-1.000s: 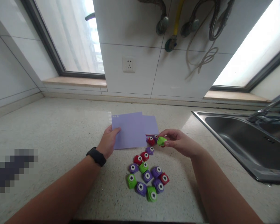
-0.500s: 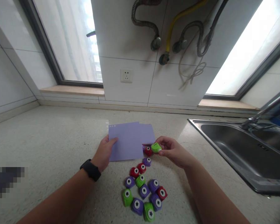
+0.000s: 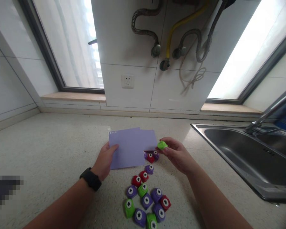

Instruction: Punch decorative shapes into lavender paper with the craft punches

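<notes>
My left hand (image 3: 106, 160) grips a sheet of purple paper (image 3: 127, 149) by its left edge, thumb on top; a short row of small cut-outs shows at its upper left corner. Behind its right side lies another purple sheet (image 3: 149, 139), partly covered. In the fingers of my right hand (image 3: 175, 152) is a green craft punch (image 3: 162, 145), just right of that second sheet. Below the paper, several more punches lie on the counter, among them a red punch (image 3: 165, 203), a purple punch (image 3: 140, 217) and a green punch (image 3: 129, 208), with round white tops bearing dark shapes.
The speckled counter (image 3: 50, 143) runs back to a tiled wall with a socket (image 3: 127, 81) and hoses. To the right is a steel sink (image 3: 228, 149) with a faucet (image 3: 259, 122). A pixelated dark patch covers the lower left.
My right hand has lifted the green punch slightly up and right, turning it, which uncovers a purple punch beneath. The left hand keeps the paper, and the whole view has shifted a little.
</notes>
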Demonstrator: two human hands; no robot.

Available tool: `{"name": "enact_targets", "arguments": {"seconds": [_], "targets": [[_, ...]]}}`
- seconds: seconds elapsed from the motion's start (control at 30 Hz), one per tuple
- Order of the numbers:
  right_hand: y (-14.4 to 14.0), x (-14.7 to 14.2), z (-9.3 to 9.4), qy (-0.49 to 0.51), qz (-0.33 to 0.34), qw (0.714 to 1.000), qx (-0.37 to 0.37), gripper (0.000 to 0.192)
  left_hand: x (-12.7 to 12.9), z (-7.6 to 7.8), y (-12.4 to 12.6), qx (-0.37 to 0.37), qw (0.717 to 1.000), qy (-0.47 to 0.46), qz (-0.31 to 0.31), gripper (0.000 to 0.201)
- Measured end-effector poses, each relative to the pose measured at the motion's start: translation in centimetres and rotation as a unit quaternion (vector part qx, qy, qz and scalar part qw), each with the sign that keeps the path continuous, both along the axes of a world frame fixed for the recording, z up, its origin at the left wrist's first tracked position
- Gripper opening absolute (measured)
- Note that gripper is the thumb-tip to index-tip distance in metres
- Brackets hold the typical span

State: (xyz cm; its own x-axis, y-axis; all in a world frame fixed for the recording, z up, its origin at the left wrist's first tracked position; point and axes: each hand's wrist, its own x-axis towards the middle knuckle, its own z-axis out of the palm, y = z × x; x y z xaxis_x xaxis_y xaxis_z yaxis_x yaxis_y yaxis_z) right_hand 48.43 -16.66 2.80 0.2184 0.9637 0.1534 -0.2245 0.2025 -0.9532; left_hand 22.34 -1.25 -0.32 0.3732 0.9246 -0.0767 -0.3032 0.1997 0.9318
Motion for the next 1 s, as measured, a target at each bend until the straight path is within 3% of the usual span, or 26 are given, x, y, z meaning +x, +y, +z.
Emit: {"name": "enact_targets", "arguments": {"seconds": [0.27,0.47,0.67,1.0], "targets": [[0.2,0.3,0.2,0.011,-0.07,0.997,0.01,0.041,0.1,-0.1,-0.2,0.016,1.0,-0.002,-0.023,0.049],[0.3,0.9,0.2,0.046,-0.131,0.99,0.025,0.044,-0.1,0.6,0.1,-0.008,0.999,-0.04,0.017,0.051],[-0.4,0.9,0.3,-0.012,0.025,0.998,-0.056,0.037,-0.4,1.0,0.4,-0.03,0.996,-0.084,0.001,0.051],[0.0,-0.9,-1.1,-0.045,0.168,0.979,-0.103,0.043,-0.9,0.7,0.7,-0.031,0.996,-0.075,-0.036,0.055]]}}
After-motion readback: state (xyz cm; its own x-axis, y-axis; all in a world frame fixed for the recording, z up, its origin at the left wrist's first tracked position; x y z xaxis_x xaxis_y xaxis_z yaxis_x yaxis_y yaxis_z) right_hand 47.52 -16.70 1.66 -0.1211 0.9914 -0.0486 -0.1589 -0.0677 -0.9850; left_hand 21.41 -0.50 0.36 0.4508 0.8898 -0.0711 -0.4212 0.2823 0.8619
